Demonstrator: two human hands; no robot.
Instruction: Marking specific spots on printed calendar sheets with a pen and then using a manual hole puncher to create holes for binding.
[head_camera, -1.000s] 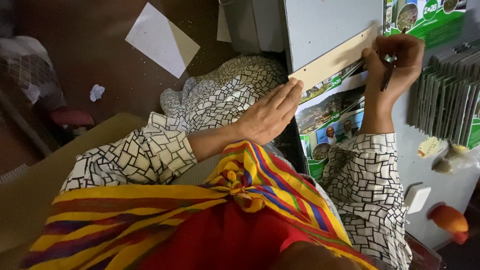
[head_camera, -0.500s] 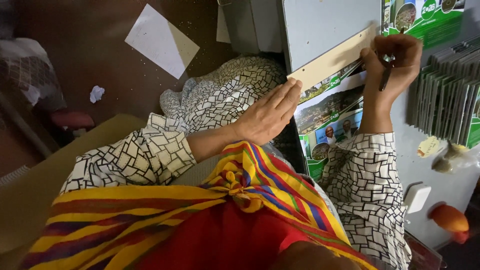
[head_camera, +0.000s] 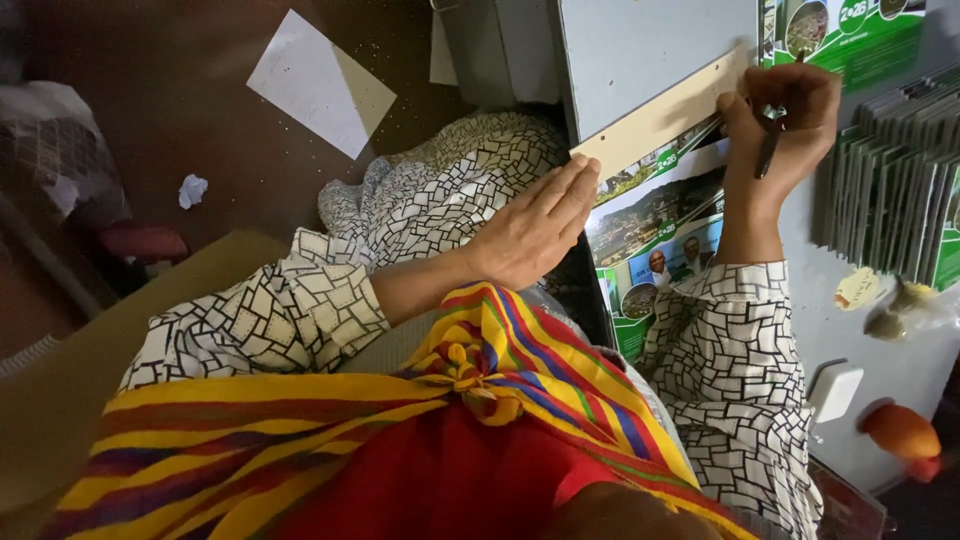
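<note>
Barely anything has shifted since half a second ago: both hands sit where they were, the ruler at the same slant. The left hand lies flat, fingers released and stretched out, their tips pressing the lower end of the pale wooden ruler. That ruler runs slantwise across a grey board on the table, its upper end meeting the right hand. The right hand's fingers are clenched around a dark pen, tip against the ruler's edge. Printed green sheets lie under the board just below the ruler. A stack of booklets stands to the right, and a white paper lies on the floor.
</note>
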